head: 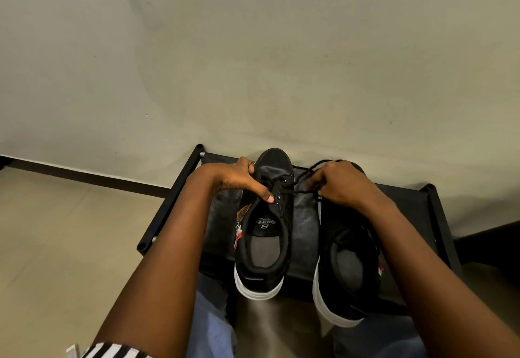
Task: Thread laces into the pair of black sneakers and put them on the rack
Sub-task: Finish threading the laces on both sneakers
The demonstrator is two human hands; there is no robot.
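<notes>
right sneaker [346,267] idle on rack [439,211] | left hand [239,179] grips left sneaker [267,225] | right hand [340,184] pinches lace [302,176] | step: lacing; next: feed tip through next eyelet

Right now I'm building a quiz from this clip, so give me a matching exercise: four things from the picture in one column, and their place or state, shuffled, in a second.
Column 1
1. left hand
2. right hand
3. left sneaker
4. rack

Column 2
A. pinches the black lace
B. stands against the wall, bearing both sneakers
C. grips the sneaker's side, thumb by the eyelets
D. shows a printed insole label

Pairs: 1-C, 2-A, 3-D, 4-B
</notes>
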